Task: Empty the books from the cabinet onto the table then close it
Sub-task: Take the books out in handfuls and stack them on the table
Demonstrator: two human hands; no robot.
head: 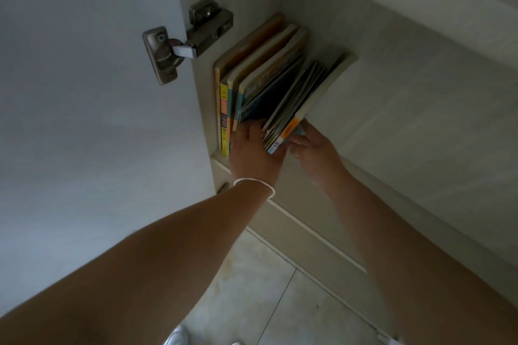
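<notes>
A row of several books (269, 84) stands inside the open cabinet, against its left wall, on the pale shelf floor (406, 120). The right-hand books lean to the right, away from the others. My left hand (253, 151), a thin bracelet at its wrist, has its fingers pushed in between the books at their front edge. My right hand (311, 143) presses against the outer side of the leaning bundle, by a spine with an orange band (288, 129). Together both hands clasp this bundle. The table is not in view.
The open cabinet door (84, 92) stands at the left, held by a metal hinge (185, 39). The cabinet's lower front rail (294, 227) runs below my hands. Pale floor tiles (252, 288) lie beneath, with white shoes at the bottom edge.
</notes>
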